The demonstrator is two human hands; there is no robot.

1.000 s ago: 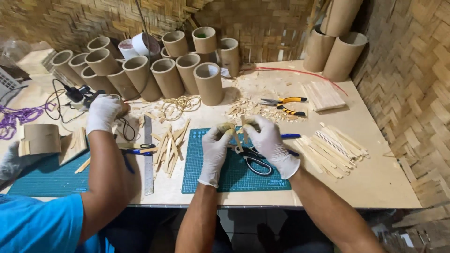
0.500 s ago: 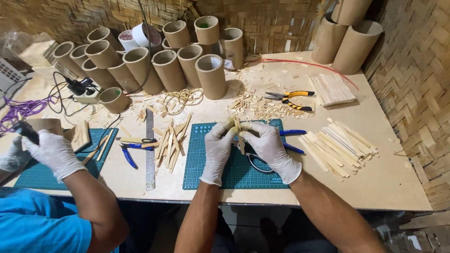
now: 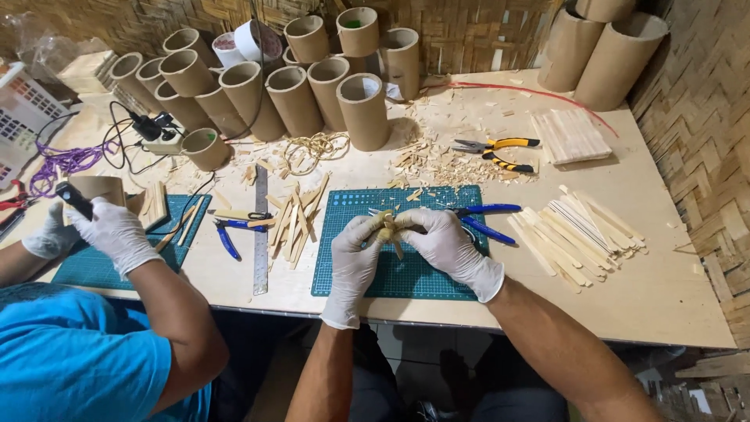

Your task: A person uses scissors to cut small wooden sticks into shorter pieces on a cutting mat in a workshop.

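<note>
Meanwhile, over the green cutting mat point(image 3: 422, 266) on the desk point(image 3: 625, 258), my left hand point(image 3: 353, 254) and right hand point(image 3: 441, 246) both clench a small bamboo-strip bundle point(image 3: 388, 228); I judge assembly underway, needing steady pinching next.

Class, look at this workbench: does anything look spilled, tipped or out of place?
Yes. Wood shavings lie scattered loose beside the pliers, and one tube lies tipped on its side while the other tubes stand upright.

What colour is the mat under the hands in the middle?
The cutting mat is teal green with a pale grid of lines. The head view shows it.
</note>
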